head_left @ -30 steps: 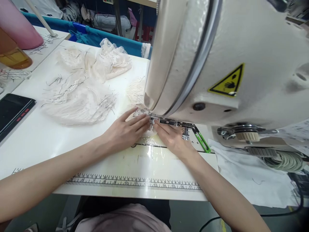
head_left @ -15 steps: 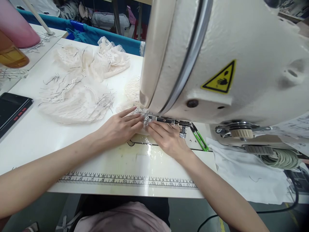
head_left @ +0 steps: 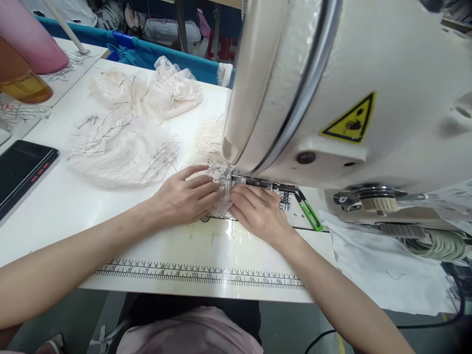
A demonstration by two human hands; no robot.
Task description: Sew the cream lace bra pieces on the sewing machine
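Note:
A small piece of cream lace [head_left: 221, 184] lies under the head of a white sewing machine [head_left: 332, 88], right at its presser foot [head_left: 258, 183]. My left hand [head_left: 184, 196] rests on the table with its fingers curled, pinching the lace from the left. My right hand [head_left: 258, 211] presses on the lace from the right, fingers bent and close together, touching the left hand's fingertips. The needle itself is hidden behind the machine head.
A heap of cream lace pieces [head_left: 125, 132] with dark thread ends lies behind the hands. A black phone-like device [head_left: 22, 169] sits at the left edge. A printed ruler [head_left: 199, 275] runs along the table front. White cloth [head_left: 383, 265] and green-handled snips [head_left: 309, 214] lie right.
Both hands' fingers have curled in and gathered the lace toward me, away from flat. The view shifted slightly.

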